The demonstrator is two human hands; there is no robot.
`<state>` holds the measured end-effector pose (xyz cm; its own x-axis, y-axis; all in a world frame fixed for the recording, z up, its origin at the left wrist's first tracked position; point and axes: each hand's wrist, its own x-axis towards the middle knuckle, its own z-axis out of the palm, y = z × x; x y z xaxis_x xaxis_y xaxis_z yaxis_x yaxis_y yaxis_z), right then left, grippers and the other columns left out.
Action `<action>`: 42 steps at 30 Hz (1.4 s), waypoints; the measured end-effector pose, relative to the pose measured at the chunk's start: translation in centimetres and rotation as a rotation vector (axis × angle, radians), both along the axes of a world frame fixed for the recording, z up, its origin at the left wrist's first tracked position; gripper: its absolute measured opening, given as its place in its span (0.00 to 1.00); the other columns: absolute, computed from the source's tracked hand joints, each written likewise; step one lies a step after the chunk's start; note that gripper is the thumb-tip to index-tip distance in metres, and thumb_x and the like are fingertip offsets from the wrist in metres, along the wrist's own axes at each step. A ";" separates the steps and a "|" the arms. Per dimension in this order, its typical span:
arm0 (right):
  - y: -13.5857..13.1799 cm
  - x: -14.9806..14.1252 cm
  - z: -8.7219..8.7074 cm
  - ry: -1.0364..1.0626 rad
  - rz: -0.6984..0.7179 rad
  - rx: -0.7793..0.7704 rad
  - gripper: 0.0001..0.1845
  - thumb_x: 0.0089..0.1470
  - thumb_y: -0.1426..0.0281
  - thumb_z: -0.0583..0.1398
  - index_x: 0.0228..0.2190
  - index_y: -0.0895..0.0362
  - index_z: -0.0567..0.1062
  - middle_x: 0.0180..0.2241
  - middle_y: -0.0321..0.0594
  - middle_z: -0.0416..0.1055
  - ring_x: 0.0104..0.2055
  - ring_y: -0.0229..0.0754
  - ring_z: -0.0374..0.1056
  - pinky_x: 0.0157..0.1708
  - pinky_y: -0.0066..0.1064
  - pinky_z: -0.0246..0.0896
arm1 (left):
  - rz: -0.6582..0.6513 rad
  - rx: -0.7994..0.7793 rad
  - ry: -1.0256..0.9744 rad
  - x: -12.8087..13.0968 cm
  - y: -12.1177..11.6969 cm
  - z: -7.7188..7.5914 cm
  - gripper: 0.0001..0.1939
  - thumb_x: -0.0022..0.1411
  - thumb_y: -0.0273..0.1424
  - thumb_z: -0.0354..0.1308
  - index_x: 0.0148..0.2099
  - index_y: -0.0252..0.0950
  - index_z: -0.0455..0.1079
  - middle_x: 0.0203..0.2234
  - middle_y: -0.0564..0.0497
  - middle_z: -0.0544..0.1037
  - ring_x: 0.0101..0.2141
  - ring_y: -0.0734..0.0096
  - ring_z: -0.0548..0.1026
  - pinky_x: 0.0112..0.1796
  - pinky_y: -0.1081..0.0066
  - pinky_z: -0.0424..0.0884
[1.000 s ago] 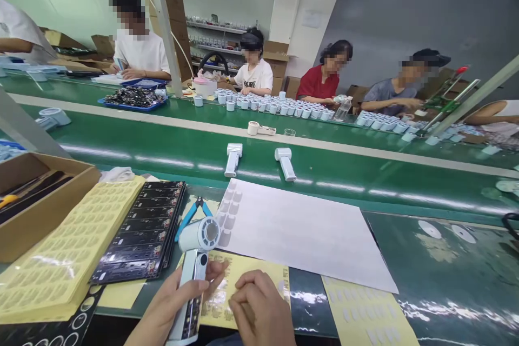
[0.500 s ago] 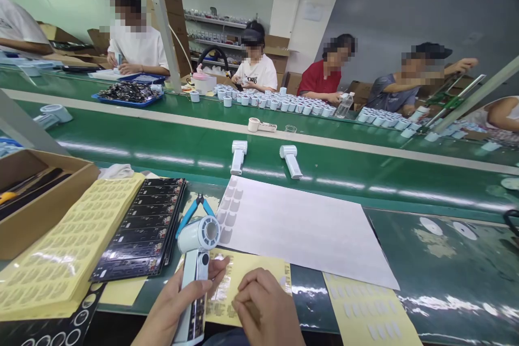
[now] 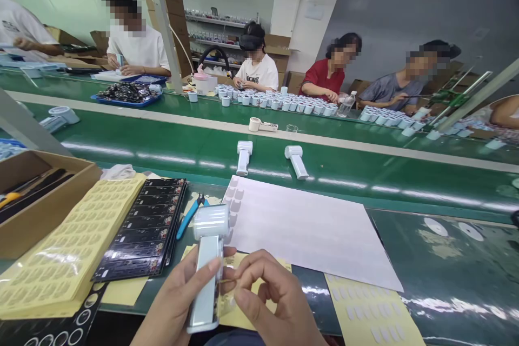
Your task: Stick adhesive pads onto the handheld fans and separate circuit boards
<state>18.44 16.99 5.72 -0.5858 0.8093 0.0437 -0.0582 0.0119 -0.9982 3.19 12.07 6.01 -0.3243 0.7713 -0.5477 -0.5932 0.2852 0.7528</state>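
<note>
My left hand (image 3: 178, 303) is wrapped round the handle of a small white handheld fan (image 3: 207, 259), held upright near the bench's front edge with its head turned side-on. My right hand (image 3: 275, 303) is just right of the handle, fingers curled, thumb and forefinger pinched close against the fan's side; whether a sticker sits between them I cannot make out. Under both hands lies a yellow sticker sheet (image 3: 243, 270). A large white backing sheet (image 3: 300, 227) lies beyond.
A stack of black panels (image 3: 146, 227), yellow sticker sheets (image 3: 60, 248), blue cutters (image 3: 188, 216) and a cardboard box (image 3: 36, 200) lie at the left. Two white fans (image 3: 243, 157) rest on the green conveyor (image 3: 365, 173). Several people work across it behind rows of small cups (image 3: 284, 104).
My left hand has raised and turned the fan, so its head now shows side-on. My right hand lifted off the yellow sheet and came against the fan's handle.
</note>
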 end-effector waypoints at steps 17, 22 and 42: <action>1.6 -2.5 2.1 -0.218 0.042 0.121 0.07 0.50 0.79 0.62 0.26 0.56 0.72 0.38 0.34 0.63 0.26 0.29 0.60 0.26 0.24 0.56 | 0.073 0.029 -0.055 0.3 2.7 1.1 0.24 0.47 0.49 0.68 0.43 0.41 0.79 0.38 0.46 0.83 0.49 0.45 0.76 0.43 0.60 0.78; 1.6 -2.8 1.2 -0.213 -0.026 0.345 0.06 0.52 0.77 0.59 0.27 0.55 0.70 0.37 0.36 0.64 0.27 0.32 0.60 0.27 0.27 0.55 | 0.169 -0.026 -0.136 0.1 3.1 1.0 0.16 0.58 0.39 0.64 0.49 0.42 0.77 0.44 0.48 0.82 0.52 0.53 0.75 0.43 0.66 0.78; 13.2 -6.0 -1.2 -0.914 -0.056 0.628 0.29 0.62 0.77 0.54 0.64 0.62 0.62 0.44 0.54 0.79 0.51 0.56 0.71 0.42 0.43 0.69 | -0.108 0.036 0.411 -12.3 20.3 2.1 0.04 0.60 0.21 0.62 0.38 0.31 0.73 0.29 0.52 0.77 0.27 0.73 0.75 0.28 0.73 0.72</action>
